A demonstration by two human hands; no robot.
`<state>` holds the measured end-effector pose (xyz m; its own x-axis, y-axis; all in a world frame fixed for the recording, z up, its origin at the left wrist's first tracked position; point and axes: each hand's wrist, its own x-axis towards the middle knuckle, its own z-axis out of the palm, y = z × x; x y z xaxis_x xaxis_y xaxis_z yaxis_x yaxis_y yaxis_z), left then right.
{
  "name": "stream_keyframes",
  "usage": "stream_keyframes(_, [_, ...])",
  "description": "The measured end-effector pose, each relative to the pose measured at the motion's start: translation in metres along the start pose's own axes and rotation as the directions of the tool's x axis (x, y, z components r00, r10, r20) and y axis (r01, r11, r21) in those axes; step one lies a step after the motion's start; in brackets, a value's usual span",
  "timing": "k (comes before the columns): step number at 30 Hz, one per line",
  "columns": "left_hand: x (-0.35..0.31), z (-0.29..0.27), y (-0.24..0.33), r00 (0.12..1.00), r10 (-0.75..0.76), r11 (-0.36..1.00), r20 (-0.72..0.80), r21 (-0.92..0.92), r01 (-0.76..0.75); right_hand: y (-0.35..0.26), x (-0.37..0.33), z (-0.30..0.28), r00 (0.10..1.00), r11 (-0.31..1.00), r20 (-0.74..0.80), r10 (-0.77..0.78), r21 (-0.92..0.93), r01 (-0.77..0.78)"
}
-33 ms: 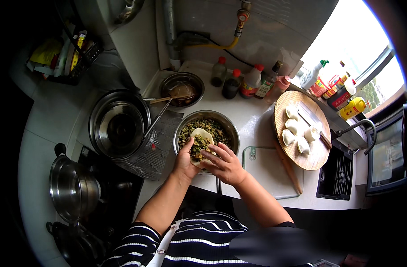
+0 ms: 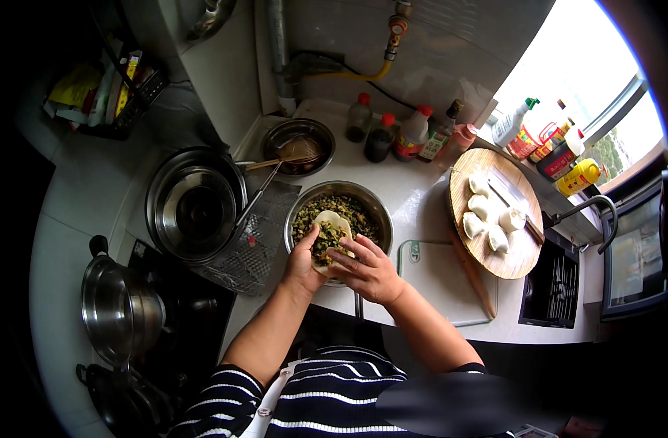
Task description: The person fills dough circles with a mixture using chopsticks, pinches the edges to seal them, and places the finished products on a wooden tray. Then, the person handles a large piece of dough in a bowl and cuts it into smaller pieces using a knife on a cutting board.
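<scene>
One dumpling open, five made

The left hand [image 2: 302, 267] holds a dough skin [image 2: 334, 218], filling [image 2: 323, 241] on it, over the bowl [image 2: 386, 223]. The right hand [image 2: 378, 275] bends its fingers over one side; I can't tell if they pinch. It isn't shut yet. Lots of filling is left below. Farther right, five dumplings [image 2: 473, 225] look done on a round board [image 2: 513, 267].

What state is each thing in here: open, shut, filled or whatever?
Dough wrapper: open, topped with filling
Left hand: holding the wrapper
Right hand: fingers over the wrapper's edge
Large steel bowl: uncovered, containing filling
Dumplings: folded shut
Rolling pin: lying down
Red-capped bottles: upright, closed
Rear bowl: uncovered
</scene>
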<state>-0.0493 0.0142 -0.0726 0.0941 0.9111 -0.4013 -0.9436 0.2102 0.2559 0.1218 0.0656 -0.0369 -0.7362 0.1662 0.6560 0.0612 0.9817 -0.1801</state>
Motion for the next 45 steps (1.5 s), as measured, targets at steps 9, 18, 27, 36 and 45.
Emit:
stream_keyframes(9, [-0.009,0.011,-0.006,0.984,0.133,0.956,-0.117,0.277,-0.097,-0.003,0.006,0.005,0.986,0.979,-0.018,0.167,0.125,-0.164])
stream_keyframes(18, [-0.007,0.022,-0.005,0.969,0.226,0.924,-0.101,0.336,-0.180,0.005,0.018,0.023,0.820,0.824,-0.160,0.549,0.270,-0.499])
stream_keyframes(27, [-0.006,0.015,-0.006,0.969,0.246,0.919,-0.001,0.319,-0.233,0.012,0.028,0.024,0.732,0.744,-0.167,0.661,0.271,-0.611])
stream_keyframes(36, [-0.004,0.016,-0.005,0.965,0.156,0.986,-0.211,0.088,-0.141,-0.006,-0.004,0.033,0.429,0.418,-0.157,0.890,0.657,-0.627])
stream_keyframes(45, [0.002,0.013,-0.019,0.977,0.136,0.979,-0.163,0.174,-0.107,-0.013,-0.011,0.040,0.498,0.539,-0.218,0.839,0.456,-0.708])
